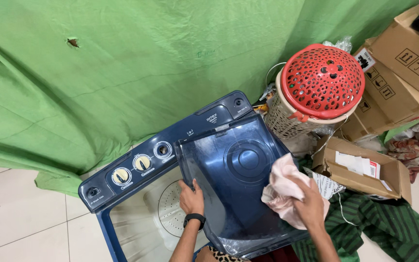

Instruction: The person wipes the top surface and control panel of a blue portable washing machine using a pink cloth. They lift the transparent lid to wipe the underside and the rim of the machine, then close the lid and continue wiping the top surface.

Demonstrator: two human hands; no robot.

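A dark blue washing machine (122, 194) stands below me with its translucent blue lid (238, 165) lifted up. My left hand (191, 197), with a black band on the wrist, grips the lid's left edge and holds it raised. My right hand (310, 204) presses a pale pink cloth (282, 187) against the lid's right side. Under the lid the white wash tub (170, 208) with its perforated drum shows. Three round knobs (142, 163) sit on the control panel.
A green cloth backdrop (122, 63) hangs behind the machine. To the right stand a woven basket with a red perforated lid (322, 80), stacked cardboard boxes (403, 73), an open carton (364, 167) and green striped fabric (389, 228) on the tiled floor (15, 213).
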